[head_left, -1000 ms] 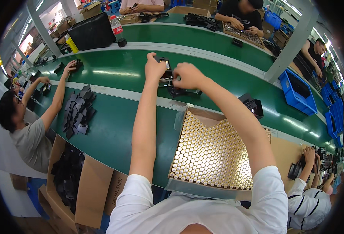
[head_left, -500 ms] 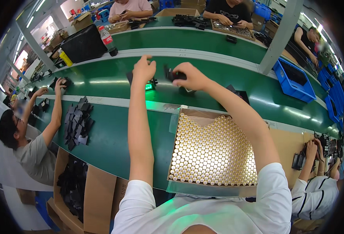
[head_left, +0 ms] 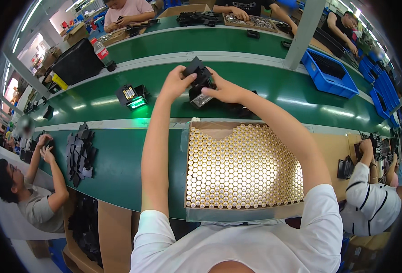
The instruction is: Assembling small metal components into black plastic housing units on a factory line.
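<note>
Grip is narrow on both sides: your left hand (head_left: 175, 84) pinches the upper part of a black device (head_left: 203, 84), and your right hand (head_left: 225, 90) closes round its lower casing, thumb beside the pale, shiny end. The device is over the green strip (head_left: 274, 84) beyond the rail (head_left: 114, 123) at the bench's far edge; I cannot tell whether its bottom touches down. If your hands pull unevenly, the upper part could be strained where it joins, or the casing could twist out of your fingers. They cover much of it, so anything loose inside could slip out unnoticed; its contents can't be seen.

Just below your right wrist lies a dark object (head_left: 243, 110), partly hidden; a low sweep of that forearm might knock it.

To the left, well apart from your hands, a second device (head_left: 137, 103) sits open on the strip, cells (head_left: 129, 93) showing, green light on. Bumped or tipped, it could shed those exposed cells.

Nearer you, on the bench (head_left: 123, 164), an open box (head_left: 218, 133) of upright batteries (head_left: 237, 170) reaches the near edge, partly beneath your right forearm. A dropped device or lowered elbow could jolt them out of order. Left of the box, a loose heap of black pieces (head_left: 80, 154) could slide if brushed.
</note>
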The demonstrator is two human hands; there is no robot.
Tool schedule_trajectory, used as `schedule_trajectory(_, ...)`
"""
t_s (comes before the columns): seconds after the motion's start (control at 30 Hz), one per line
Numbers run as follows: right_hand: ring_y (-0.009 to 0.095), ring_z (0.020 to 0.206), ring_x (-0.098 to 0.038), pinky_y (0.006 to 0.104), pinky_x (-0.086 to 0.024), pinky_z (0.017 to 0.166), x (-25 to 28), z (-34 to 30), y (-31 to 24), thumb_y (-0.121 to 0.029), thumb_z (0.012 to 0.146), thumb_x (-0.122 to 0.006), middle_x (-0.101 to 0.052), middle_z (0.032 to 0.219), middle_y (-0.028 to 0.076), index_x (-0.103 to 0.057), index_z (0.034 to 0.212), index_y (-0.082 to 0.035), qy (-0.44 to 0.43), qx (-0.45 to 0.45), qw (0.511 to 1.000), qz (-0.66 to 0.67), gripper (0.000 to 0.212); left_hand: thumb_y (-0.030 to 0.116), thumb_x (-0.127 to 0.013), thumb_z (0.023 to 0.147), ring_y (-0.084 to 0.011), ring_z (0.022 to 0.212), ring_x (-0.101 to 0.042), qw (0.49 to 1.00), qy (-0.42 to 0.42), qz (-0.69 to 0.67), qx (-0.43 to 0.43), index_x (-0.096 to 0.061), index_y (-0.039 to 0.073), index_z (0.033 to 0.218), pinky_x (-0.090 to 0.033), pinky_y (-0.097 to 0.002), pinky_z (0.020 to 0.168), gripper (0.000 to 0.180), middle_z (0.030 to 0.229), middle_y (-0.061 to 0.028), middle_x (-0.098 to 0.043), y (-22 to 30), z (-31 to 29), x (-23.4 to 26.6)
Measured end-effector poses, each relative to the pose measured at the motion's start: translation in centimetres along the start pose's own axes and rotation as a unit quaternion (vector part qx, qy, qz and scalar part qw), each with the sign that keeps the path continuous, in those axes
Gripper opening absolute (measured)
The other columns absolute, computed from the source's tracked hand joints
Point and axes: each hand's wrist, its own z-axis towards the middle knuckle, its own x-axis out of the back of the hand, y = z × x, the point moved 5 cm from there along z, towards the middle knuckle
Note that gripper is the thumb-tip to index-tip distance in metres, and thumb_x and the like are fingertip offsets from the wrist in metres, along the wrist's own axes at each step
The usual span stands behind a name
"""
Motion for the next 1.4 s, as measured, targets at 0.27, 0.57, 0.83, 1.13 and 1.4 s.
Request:
schedule_trajectory(0.27, 0.035, 0.108, -0.065, 0.043, -0.052, 0.096, 2.0, -3.5, 0.4, -0.021, 0.086, -0.074, -0.066, 0.127, 0.017, -0.059, 0.134, -0.003, -0.244, -0.085, 0.871, -0.417, 0.053, 0.014, -0.073, 0.094, -0.0161, 0.073, -0.066, 0.997, -0.026, -0.012, 0.065, -0.069, -0.007, 0.106, -0.057, -0.0262, 0.071, 0.024, 0.089, -0.0118, -0.071, 1.0, -0.9, -0.2)
schedule_trajectory(0.57, 0.033, 0.098, -0.067, 0.0441, -0.055, 0.09, 8.0, -7.7, -5.3, -0.005, 0.084, -0.067, -0.072, 0.108, 0.01, -0.072, 0.104, -0.004, -0.189, 0.0, 0.869, -0.457, 0.02, 0.012, -0.073, 0.092, -0.0133, 0.064, -0.066, 0.98, 0.022, -0.144, 0.132, -0.07, -0.01, 0.105, -0.057, -0.0235, 0.061, 0.025, 0.085, -0.0127, -0.072, 1.2, -1.0, -1.7)
schedule_trajectory(0.83, 0.033, 0.087, -0.069, 0.0403, -0.056, 0.08, 0.7, -11.7, -9.6, -0.002, 0.082, -0.059, -0.076, 0.101, 0.01, -0.074, 0.103, -0.005, -0.277, 0.142, 0.88, -0.359, 0.026, 0.012, -0.071, 0.092, -0.0134, 0.062, -0.067, 0.98, 0.021, -0.158, 0.122, -0.071, -0.011, 0.103, -0.057, -0.0228, 0.058, 0.025, 0.083, -0.0124, -0.072, 1.6, -1.2, -2.8)
schedule_trajectory(1.13, 0.032, 0.084, -0.07, 0.0405, -0.056, 0.078, 0.3, -10.6, -8.3, -0.006, 0.08, -0.06, -0.077, 0.099, 0.009, -0.075, 0.106, -0.004, -0.376, -0.06, 0.781, -0.495, 0.03, 0.011, -0.072, 0.09, -0.0132, 0.06, -0.067, 0.987, 0.03, -0.103, 0.117, -0.071, -0.011, 0.102, -0.057, -0.0227, 0.056, 0.025, 0.083, -0.0133, -0.072, 2.0, -1.4, -2.6)
schedule_trajectory(1.4, 0.033, 0.082, -0.07, 0.0402, -0.055, 0.077, 0.5, -10.5, -8.5, -0.007, 0.083, -0.06, -0.077, 0.096, 0.011, -0.075, 0.106, -0.003, -0.38, -0.057, 0.821, -0.421, 0.028, 0.012, -0.071, 0.091, -0.0137, 0.062, -0.067, 0.989, 0.02, -0.097, 0.111, -0.07, -0.01, 0.106, -0.058, -0.023, 0.06, 0.026, 0.084, -0.0131, -0.072, 1.9, -1.3, -2.5)
